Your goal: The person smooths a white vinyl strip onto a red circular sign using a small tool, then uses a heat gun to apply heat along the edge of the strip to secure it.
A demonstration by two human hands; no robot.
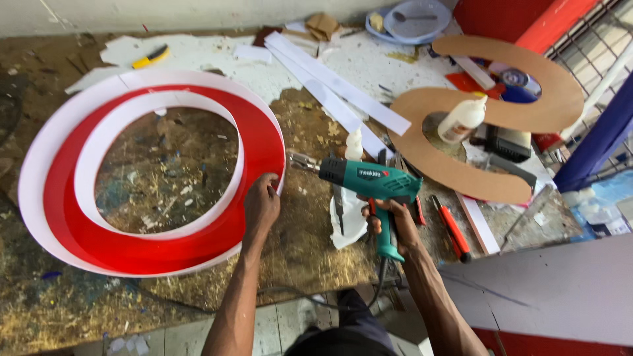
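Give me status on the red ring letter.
Done: white side strip wraps most of the red ring. In hand: left hand presses the strip at the ring's right edge; right hand aims the teal heat gun there. Left: brown cutout bare.

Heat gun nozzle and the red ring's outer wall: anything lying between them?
Nothing in the head view: only bare, stained worktop separates the heat gun in the right hand from the red ring, whose wall the left hand presses.
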